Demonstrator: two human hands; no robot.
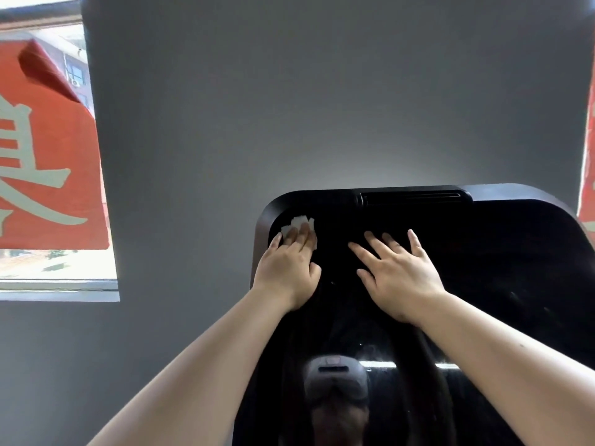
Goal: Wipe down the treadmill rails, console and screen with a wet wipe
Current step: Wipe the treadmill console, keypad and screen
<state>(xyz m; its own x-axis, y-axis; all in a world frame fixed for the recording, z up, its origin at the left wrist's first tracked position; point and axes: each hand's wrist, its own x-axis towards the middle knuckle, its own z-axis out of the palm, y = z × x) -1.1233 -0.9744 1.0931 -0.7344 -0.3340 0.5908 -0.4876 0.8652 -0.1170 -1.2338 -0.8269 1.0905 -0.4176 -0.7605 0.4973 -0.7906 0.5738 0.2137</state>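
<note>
Currently my left hand (286,268) presses the wet wipe (297,225) flat-fingered onto the screen (483,268) at its upper-left corner; my right hand (399,268) rests open, empty, mid-frame. Rails and console are out of view, their progress unknown.

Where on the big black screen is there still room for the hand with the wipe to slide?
Bare glass lies right of the right hand, toward the screen edge. Crowded: the top-left corner, where the left hand presses the wet wipe.

Red banner (48,149) in the left window carries large pale Chinese characters, cropped by the frame edge, not fully readable. Red banner at right edge (587,162): glyphs illegible. Treadmill screen (483,268) shows no text.
</note>
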